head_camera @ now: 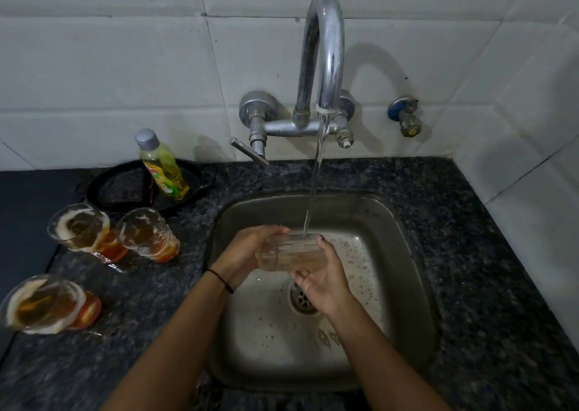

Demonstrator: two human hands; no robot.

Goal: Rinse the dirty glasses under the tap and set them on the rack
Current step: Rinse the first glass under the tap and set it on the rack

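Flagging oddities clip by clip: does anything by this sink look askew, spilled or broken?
The soap bottle leans tilted in a black pan on the counter instead of standing upright. On the tap, the right valve shows a bare stem, unlike the left valve's lever. Nothing looks spilled or broken otherwise.

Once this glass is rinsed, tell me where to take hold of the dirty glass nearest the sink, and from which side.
Grip that dirty glass round its wall at mid-height, bringing the left hand in from the side facing the sink. It stands upright, open mouth up, and another glass crowds its other side.
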